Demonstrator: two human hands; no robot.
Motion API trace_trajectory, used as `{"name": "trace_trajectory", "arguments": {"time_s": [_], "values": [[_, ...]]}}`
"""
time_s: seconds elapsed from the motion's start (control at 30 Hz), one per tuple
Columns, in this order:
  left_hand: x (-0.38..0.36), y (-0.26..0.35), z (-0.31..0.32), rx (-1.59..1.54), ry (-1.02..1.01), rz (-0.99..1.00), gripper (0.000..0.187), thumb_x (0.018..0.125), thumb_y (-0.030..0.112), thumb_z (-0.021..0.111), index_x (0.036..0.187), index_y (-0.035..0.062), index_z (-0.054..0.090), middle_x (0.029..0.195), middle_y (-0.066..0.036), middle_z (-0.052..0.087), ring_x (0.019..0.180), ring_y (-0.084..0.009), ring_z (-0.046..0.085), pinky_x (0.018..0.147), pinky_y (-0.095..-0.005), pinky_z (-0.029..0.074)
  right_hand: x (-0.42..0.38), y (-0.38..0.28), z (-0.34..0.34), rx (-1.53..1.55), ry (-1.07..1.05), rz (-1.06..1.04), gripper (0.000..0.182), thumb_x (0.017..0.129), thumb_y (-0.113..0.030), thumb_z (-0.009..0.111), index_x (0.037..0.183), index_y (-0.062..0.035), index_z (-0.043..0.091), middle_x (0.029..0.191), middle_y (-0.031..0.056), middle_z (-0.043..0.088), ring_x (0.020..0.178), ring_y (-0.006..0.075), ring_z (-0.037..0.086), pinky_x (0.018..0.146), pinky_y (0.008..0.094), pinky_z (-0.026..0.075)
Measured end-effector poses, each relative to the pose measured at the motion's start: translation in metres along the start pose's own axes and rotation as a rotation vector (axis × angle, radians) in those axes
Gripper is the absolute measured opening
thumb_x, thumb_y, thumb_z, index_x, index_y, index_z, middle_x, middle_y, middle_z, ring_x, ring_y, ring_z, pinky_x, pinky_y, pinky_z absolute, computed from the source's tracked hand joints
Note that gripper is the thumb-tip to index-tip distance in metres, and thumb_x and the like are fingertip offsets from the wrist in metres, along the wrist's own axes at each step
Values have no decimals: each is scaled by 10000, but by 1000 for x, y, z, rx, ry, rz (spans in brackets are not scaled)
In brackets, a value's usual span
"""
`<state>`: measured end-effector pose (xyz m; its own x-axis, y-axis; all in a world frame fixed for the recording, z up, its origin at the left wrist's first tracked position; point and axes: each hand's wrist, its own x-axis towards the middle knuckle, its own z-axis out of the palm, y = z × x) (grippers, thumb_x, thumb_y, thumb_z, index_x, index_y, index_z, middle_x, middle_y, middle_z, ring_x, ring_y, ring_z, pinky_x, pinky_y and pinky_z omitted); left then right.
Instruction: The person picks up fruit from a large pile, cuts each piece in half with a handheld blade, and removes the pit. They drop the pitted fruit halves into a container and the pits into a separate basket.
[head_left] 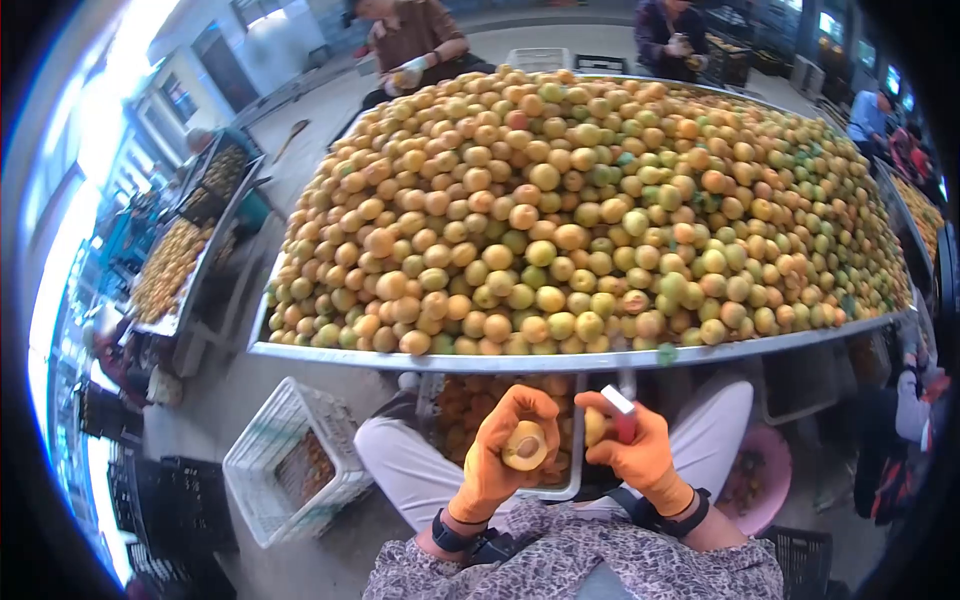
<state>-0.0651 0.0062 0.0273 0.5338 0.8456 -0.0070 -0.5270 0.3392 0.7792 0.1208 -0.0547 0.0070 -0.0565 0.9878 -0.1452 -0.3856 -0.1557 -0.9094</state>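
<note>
Fingers close near the tray [450, 361]: left hand [487, 470] on cut fruit [524, 447]; right hand [650, 459] on red tool [627, 428] and fruit piece [597, 427]; juice could cause slipping.

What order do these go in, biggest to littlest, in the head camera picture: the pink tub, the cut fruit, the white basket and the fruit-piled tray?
1. Fruit-piled tray
2. White basket
3. Pink tub, partly hidden
4. Cut fruit in the left hand
</note>
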Motion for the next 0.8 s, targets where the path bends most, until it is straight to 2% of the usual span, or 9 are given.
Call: {"name": "trace_trajectory", "arguments": {"time_s": [0.03, 0.17, 0.27, 0.4, 0.57, 0.63, 0.67, 0.73, 0.8], "values": [[-2, 5, -7, 85, 7, 30, 520, 910, 494, 480, 1093, 7, 478, 676, -92, 512, 559, -160, 429, 503, -274, 340, 3, 6, 9, -34, 1, -2, 602, 729, 111, 739, 1292, 21, 546, 1085, 69, 653, 933, 106, 612, 747, 247, 514], [-11, 10, -15, 161, 53, 29, 512, 939, 428, 427, 1197, -14, 451, 679, -76, 503, 577, -136, 436, 563, -245, 372, 12, 5, 33, -242, -50, -347, 567, 669, 44, 812, 1201, -42, 640, 884, 16, 602, 847, 98, 588, 725, 243, 502], [-12, 4, -11, 112, -11, -103, 574, 939, 482, 488, 1263, 10, 443, 845, -21, 547, 735, -93, 524, 641, -206, 417, 18, -5, 44, -662, -44, -396, 567, 601, -138, 894, 1113, -59, 663, 816, 48, 584, 731, 143, 591, 633, 271, 478], [-10, -13, -11, 205, -21, -47, 562, 949, 478, 448, 1262, 12, 452, 1019, -57, 590, 906, -108, 577, 774, -236, 466, 18, -8, 50, -701, -23, -540, 546, 604, -101, 872, 1105, -60, 661, 783, 52, 553, 657, 157, 545, 591, 266, 455], [-9, -23, -11, 453, -36, 7, 468, 999, 424, 370, 1255, 43, 464, 979, -48, 586, 846, -86, 562, 700, -231, 465, 14, -1, 44, -728, 23, -566, 532, 605, -74, 860, 1096, -45, 657, 735, 21, 513, 599, 126, 481, 540, 250, 405], [-7, -17, 4, 34, 189, -217, 312, 976, 266, 447, 1186, 37, 472, 910, -35, 570, 746, -68, 524, 617, -221, 436, 12, 6, 42, -612, 121, -478, 528, 602, -53, 852, 1092, -47, 656, 724, 3, 496, 607, 100, 462, 539, 242, 392], [-5, -25, 2, 37, 187, -218, 312, 976, 266, 447, 1186, 37, 472, 910, -35, 570, 746, -68, 524, 617, -221, 436, 11, 8, 41, -610, 124, -480, 528, 602, -53, 852, 1092, -47, 656, 724, 3, 496, 607, 100, 462, 539, 242, 392], [-1, -38, 1, 468, 47, 122, 228, 947, 180, 518, 1108, 27, 467, 850, -25, 551, 671, -56, 474, 551, -210, 392, 7, 12, 38, -590, 148, -461, 493, 597, -39, 849, 1058, -46, 671, 737, -7, 491, 605, 83, 442, 544, 234, 382], [-4, -39, 3, 702, 41, 180, 166, 957, 138, 531, 1067, 33, 464, 814, -8, 531, 660, -45, 475, 538, -199, 373, 6, 12, 35, -602, 180, -479, 451, 600, -37, 847, 1017, -40, 676, 747, 0, 505, 610, 93, 453, 552, 240, 388]]}}
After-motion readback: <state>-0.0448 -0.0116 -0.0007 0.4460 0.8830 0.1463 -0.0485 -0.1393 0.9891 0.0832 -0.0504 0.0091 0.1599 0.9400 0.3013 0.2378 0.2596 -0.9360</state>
